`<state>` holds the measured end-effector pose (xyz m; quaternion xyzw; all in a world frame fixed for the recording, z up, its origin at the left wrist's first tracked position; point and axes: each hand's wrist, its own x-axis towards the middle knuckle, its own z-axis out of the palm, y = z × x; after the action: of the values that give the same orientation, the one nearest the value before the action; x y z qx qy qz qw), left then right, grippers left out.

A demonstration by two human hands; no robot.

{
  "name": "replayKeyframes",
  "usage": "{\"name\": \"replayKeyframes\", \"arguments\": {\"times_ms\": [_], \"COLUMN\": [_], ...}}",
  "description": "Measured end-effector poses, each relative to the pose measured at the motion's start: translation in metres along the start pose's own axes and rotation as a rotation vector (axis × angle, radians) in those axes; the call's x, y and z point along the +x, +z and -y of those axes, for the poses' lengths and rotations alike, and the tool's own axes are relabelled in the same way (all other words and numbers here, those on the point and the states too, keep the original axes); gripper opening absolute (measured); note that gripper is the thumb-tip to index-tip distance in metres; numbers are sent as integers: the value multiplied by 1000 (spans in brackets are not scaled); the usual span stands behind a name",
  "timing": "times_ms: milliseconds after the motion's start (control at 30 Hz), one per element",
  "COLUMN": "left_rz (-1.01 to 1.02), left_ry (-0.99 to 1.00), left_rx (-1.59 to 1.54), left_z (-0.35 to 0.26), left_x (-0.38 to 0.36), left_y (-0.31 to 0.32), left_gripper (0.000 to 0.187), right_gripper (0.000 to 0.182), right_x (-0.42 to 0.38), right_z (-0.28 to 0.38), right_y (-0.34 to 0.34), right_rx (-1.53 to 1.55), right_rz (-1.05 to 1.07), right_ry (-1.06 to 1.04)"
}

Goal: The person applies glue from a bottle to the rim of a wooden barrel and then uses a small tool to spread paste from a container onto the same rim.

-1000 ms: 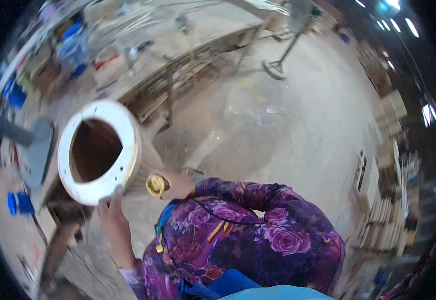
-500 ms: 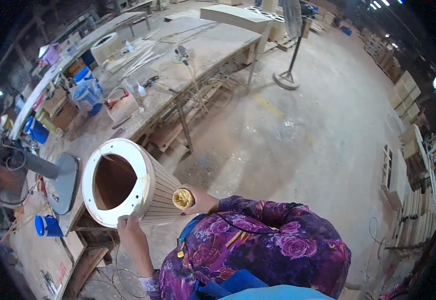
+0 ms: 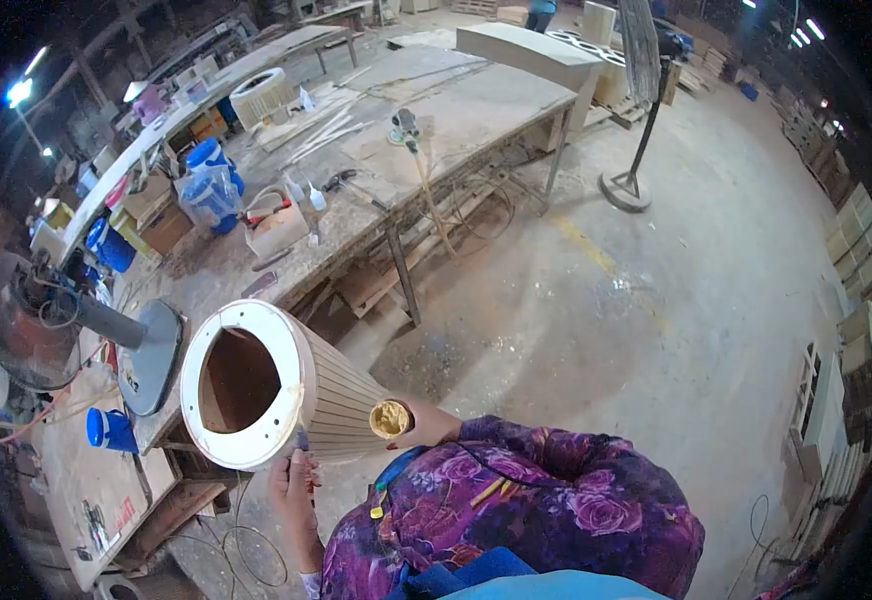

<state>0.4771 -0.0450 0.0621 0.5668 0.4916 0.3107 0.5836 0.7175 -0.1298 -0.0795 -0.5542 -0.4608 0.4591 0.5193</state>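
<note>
A tapered wooden drum with grooved slats (image 3: 341,395) stands by the bench corner, its white end ring (image 3: 196,400) facing up towards me around a dark opening. My left hand (image 3: 294,490) is at the ring's near lower edge, fingers closed on a small putty knife (image 3: 303,440) whose dark blade points up beside the rim. Against the drum's slatted side, my right hand (image 3: 431,425) is wrapped round a small tub of yellowish paste (image 3: 390,420), open side up. The fingers behind the tub are partly hidden.
A long workbench (image 3: 436,90) carries a hammer (image 3: 346,183), a sander (image 3: 404,125), squeeze bottles and a toolbox (image 3: 276,225). A grey-based fan (image 3: 151,360) and a blue bucket (image 3: 111,430) stand left. A round-based pole stand (image 3: 626,190) is on the floor; boards line the right.
The view has shifted, so the scene sits further right and lower. My left hand has moved slightly down from the rim, and the putty knife now shows. My right hand still holds the tub.
</note>
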Motion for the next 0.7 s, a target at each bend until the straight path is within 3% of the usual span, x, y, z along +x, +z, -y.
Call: {"name": "replayKeyframes", "arguments": {"times_ms": [100, 333, 433, 700], "left_rz": [-6, 138, 132, 114], "left_ry": [-30, 78, 35, 19], "left_rx": [-10, -44, -51, -64], "left_z": [-9, -13, -14, -14], "left_x": [4, 27, 33, 38], "left_y": [24, 44, 50, 57], "left_gripper": [26, 32, 34, 32], "right_gripper": [85, 80, 85, 76], "right_x": [5, 5, 4, 7], "right_z": [-4, -4, 2, 8], "right_y": [-15, -36, -42, -48], "right_rx": [-73, 135, 156, 149], "right_rz": [4, -6, -68, -85], "right_ry": [-7, -25, 31, 1]}}
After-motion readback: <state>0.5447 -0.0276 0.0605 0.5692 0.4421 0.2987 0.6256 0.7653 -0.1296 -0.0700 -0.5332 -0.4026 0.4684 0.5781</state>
